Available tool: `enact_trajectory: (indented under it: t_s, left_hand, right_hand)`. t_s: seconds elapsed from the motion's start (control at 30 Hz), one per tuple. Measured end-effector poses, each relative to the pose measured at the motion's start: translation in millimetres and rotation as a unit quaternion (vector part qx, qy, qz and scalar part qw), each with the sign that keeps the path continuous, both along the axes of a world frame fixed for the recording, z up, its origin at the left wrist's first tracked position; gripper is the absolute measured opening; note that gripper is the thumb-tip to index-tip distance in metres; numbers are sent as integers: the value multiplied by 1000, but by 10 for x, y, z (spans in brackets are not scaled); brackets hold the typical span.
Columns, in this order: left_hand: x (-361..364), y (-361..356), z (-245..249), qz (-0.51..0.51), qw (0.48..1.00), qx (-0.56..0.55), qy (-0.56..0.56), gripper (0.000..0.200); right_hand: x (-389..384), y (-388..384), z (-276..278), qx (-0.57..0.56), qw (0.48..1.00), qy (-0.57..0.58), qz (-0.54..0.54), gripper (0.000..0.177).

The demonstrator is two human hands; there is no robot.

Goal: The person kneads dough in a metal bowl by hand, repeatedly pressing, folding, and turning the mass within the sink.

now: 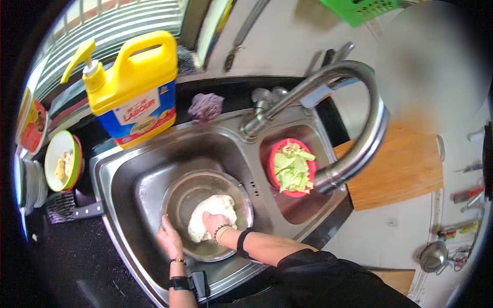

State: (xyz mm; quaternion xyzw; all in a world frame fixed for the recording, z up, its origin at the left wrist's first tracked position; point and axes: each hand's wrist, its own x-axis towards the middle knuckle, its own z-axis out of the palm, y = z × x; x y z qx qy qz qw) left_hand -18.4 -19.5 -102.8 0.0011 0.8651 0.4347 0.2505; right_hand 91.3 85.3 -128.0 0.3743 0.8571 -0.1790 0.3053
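Note:
A round metal bowl (186, 180) sits in the larger left basin of the sink. Inside it lies a lump of white dough (222, 204). My right hand (215, 225) is pressed into the dough, its fingers curled and partly hidden. At the bowl's near left edge, my left hand (169, 240) grips the rim, with some fingers out of sight.
A pink basket (272, 172) of leafy greens (294, 172) stands in the smaller basin under the curved faucet (377, 118). Behind the sink are a yellow-and-blue detergent jug (136, 97) and a purple cloth (205, 107). Left lie a bowl (54, 159) and a cleaver (64, 208).

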Motion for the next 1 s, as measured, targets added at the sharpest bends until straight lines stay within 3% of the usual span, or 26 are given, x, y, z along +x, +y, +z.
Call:
enact_trajectory:
  t_s: [0.1,0.2,0.33,0.4,0.5,0.57,0.63,0.7,0.77,0.9,1.0]
  left_hand:
    - [-10,-37,-64,-21,999,-46,14,52]
    - [2,-15,-36,-6,1000,-13,25,51]
    - [-10,7,-12,-15,998,-44,53,57]
    - [21,-1,-75,0,997,26,72,58]
    - [-28,-50,-151,-18,999,13,34,60]
    - [-22,-20,-138,-21,998,24,54,61]
    - [0,-9,-39,-24,997,23,67,60]
    - [-27,-29,-70,-45,997,0,57,59]
    - [-11,-30,-99,-35,996,-15,79,59]
    - [14,-19,-105,-13,996,28,83,59]
    - [20,-9,-69,-3,998,17,68,58]
  right_hand:
    - [-95,-13,15,5,1000,-2,-21,12]
    - [-190,17,115,2,999,-32,-3,14]
    - [-221,59,-86,-18,999,25,-37,18]
    - [-208,31,-234,-4,999,40,-17,20]
    - [-166,112,-140,-67,997,26,-25,25]
    - [-130,138,253,-79,997,15,4,21]
    - [-117,245,455,-72,939,-17,337,18]
    - [-137,454,652,-88,949,45,301,23]
    - [-227,714,837,-34,987,126,94,42]
    - [-200,943,537,-77,993,81,-29,56]
    - [-189,611,512,8,993,25,-118,58]
